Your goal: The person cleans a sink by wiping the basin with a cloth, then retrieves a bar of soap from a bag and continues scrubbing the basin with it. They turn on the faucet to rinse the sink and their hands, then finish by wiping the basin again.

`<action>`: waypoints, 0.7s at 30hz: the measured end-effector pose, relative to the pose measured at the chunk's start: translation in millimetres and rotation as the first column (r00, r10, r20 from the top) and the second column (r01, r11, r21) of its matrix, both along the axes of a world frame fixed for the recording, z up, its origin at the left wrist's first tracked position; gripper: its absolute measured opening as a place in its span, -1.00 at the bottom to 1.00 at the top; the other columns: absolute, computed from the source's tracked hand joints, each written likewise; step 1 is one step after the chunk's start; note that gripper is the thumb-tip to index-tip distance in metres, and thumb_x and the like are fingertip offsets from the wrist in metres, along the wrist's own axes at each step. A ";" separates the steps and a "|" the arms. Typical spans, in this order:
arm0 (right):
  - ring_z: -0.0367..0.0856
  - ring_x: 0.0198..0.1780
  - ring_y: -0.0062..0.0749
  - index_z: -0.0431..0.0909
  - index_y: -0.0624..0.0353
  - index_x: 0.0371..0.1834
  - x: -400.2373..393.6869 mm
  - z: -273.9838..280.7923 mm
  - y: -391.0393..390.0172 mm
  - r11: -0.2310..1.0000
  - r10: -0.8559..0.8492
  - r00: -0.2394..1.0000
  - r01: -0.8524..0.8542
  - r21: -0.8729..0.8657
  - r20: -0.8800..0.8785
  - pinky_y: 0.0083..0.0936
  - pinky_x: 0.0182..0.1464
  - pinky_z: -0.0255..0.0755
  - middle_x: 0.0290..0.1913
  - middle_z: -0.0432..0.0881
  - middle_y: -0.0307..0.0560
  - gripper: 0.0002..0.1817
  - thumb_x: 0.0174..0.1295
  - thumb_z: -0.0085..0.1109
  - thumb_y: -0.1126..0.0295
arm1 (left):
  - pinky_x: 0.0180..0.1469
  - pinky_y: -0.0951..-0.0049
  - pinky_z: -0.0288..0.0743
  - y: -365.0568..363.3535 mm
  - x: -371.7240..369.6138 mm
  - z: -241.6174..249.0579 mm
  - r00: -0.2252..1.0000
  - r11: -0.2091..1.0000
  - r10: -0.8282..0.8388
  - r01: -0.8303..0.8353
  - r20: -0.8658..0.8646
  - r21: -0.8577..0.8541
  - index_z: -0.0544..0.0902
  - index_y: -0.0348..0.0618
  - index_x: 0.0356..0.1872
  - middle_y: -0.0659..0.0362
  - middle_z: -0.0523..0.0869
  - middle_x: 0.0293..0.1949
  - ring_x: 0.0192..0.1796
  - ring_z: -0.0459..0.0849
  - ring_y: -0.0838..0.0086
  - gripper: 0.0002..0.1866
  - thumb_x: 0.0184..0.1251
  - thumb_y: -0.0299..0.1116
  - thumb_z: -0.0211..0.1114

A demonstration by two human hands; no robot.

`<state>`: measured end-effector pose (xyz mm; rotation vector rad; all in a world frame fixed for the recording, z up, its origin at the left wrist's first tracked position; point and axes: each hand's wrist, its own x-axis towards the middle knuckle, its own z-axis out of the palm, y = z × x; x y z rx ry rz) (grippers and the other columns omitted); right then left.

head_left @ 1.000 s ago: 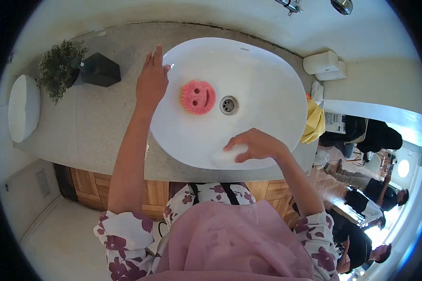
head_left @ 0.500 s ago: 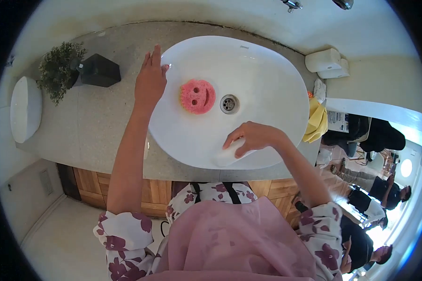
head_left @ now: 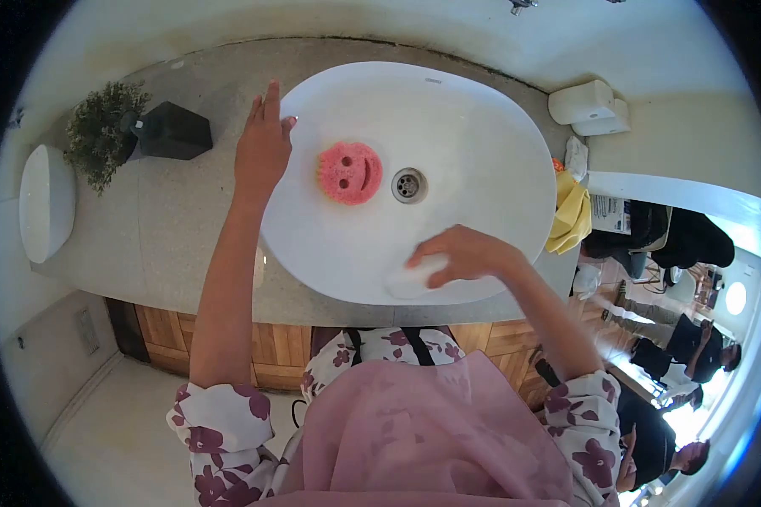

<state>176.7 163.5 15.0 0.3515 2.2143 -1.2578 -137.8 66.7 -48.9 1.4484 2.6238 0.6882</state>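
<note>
A white oval basin [head_left: 482, 152] sits on the grey counter. My right hand [head_left: 465, 253] is at its near inner wall, thumb and fingers closed around a pale white block [head_left: 407, 280] that looks like a sponge, pressed to the surface and blurred against the white. My left hand [head_left: 264, 144] lies on the basin's left rim with its fingers stretched out, holding nothing. Between the two hands, a round pink smiley-face sponge [head_left: 349, 173] lies inside the basin, just left of the metal drain [head_left: 409, 186].
On the counter's left stand a dark dispenser bottle [head_left: 175, 131], a small plant [head_left: 101, 127] and a white upright dish [head_left: 46, 203]. A yellow cloth [head_left: 570, 215] hangs by the basin's right rim, with white paper rolls [head_left: 582, 103] behind. Several people are in the room at right.
My right hand has shifted slightly right and a little lower along the basin wall, still with the white block. The left hand stays on the rim; the view has shifted slightly.
</note>
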 end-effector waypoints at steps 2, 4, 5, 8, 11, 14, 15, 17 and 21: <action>0.65 -0.07 -0.18 0.65 -0.03 -0.02 32.8 7.4 18.1 0.999 0.011 0.998 -0.008 0.044 -0.058 -0.35 0.10 0.44 -0.09 0.70 -0.13 -0.56 -0.07 0.37 0.27 | 0.26 0.14 0.42 2.1 1.1 1.8 1.000 1.000 0.009 -0.009 -0.004 -0.015 0.15 -0.16 0.42 -0.18 0.45 0.25 0.38 0.33 -0.01 -0.37 0.38 -0.32 0.15; 0.59 0.01 -0.15 0.64 -0.05 -0.04 57.4 16.4 33.3 0.996 -0.047 0.980 0.031 0.085 0.192 -0.28 0.13 0.41 -0.03 0.67 -0.11 -0.58 -0.06 0.33 0.25 | 0.25 0.13 0.42 0.8 0.7 2.5 1.000 0.999 0.019 -0.019 -0.010 -0.038 0.15 -0.17 0.42 -0.18 0.45 0.24 0.37 0.33 -0.01 -0.37 0.38 -0.32 0.15; 0.59 0.01 -0.15 0.64 -0.05 -0.04 56.5 15.0 30.7 0.996 -0.046 0.980 0.030 0.083 0.193 -0.28 0.13 0.41 -0.03 0.67 -0.11 -0.58 -0.06 0.33 0.25 | 0.25 0.13 0.42 1.1 0.4 3.0 1.000 0.999 0.015 -0.015 -0.006 -0.028 0.15 -0.17 0.42 -0.19 0.45 0.24 0.37 0.33 -0.02 -0.37 0.38 -0.32 0.15; 0.59 0.00 -0.10 0.62 -0.03 -0.01 38.2 5.3 7.3 0.997 -0.047 0.996 0.041 0.070 0.081 -0.23 0.12 0.41 -0.02 0.65 -0.10 -0.55 -0.06 0.33 0.25 | 0.25 0.13 0.42 -0.4 -1.9 -3.0 1.000 1.000 -0.012 0.012 -0.008 0.009 0.15 -0.17 0.42 -0.21 0.44 0.24 0.37 0.33 -0.02 -0.38 0.39 -0.32 0.14; 0.60 -0.03 -0.08 0.61 -0.02 0.02 8.3 -1.3 -20.2 0.990 -0.044 0.984 0.065 0.122 -0.173 -0.22 0.08 0.44 -0.07 0.65 -0.09 -0.53 -0.07 0.33 0.28 | 0.26 0.13 0.41 -0.3 -2.6 -3.2 0.999 0.999 -0.022 0.023 -0.026 0.026 0.15 -0.16 0.42 -0.23 0.44 0.24 0.37 0.33 -0.02 -0.38 0.39 -0.32 0.14; 0.62 -0.06 -0.09 0.61 -0.05 0.04 23.6 11.7 -23.4 0.981 -0.070 0.992 0.087 0.175 -0.103 -0.21 0.05 0.46 -0.13 0.65 -0.08 -0.52 -0.05 0.32 0.29 | 0.23 0.11 0.42 -0.9 -4.0 -6.5 1.000 1.000 -0.012 0.013 -0.008 0.025 0.16 -0.09 0.43 -0.23 0.41 0.27 0.35 0.35 -0.03 -0.38 0.40 -0.30 0.14; 0.62 -0.06 -0.11 0.61 -0.05 0.04 44.3 15.6 -12.3 0.965 -0.088 0.995 0.098 0.243 -0.053 -0.20 0.04 0.47 -0.14 0.64 -0.08 -0.53 -0.05 0.32 0.29 | 0.21 0.10 0.42 -1.0 -4.8 -8.7 1.000 0.999 0.008 -0.008 0.014 0.038 0.17 -0.01 0.44 -0.22 0.38 0.30 0.34 0.37 -0.03 -0.38 0.40 -0.27 0.14; 0.62 -0.07 -0.13 0.60 -0.06 0.04 71.1 20.2 -1.4 0.946 -0.108 0.994 0.105 0.307 -0.005 -0.20 0.03 0.48 -0.15 0.64 -0.09 -0.53 -0.04 0.31 0.29 | 0.23 0.11 0.42 0.0 -1.0 -2.2 1.000 1.000 0.015 -0.015 -0.004 -0.003 0.15 -0.08 0.43 -0.23 0.39 0.28 0.35 0.35 -0.02 -0.38 0.40 -0.29 0.14; 0.60 0.06 -0.17 0.60 -0.10 0.07 63.3 22.0 -7.6 0.962 -0.138 0.990 0.129 0.242 0.021 -0.32 0.19 0.42 0.10 0.61 -0.06 -0.52 -0.02 0.32 0.28 | 0.26 0.12 0.40 -0.1 -0.1 6.3 0.999 0.997 0.035 -0.034 0.016 -0.075 0.12 -0.08 0.44 -0.24 0.38 0.29 0.38 0.32 -0.01 -0.36 0.39 -0.30 0.14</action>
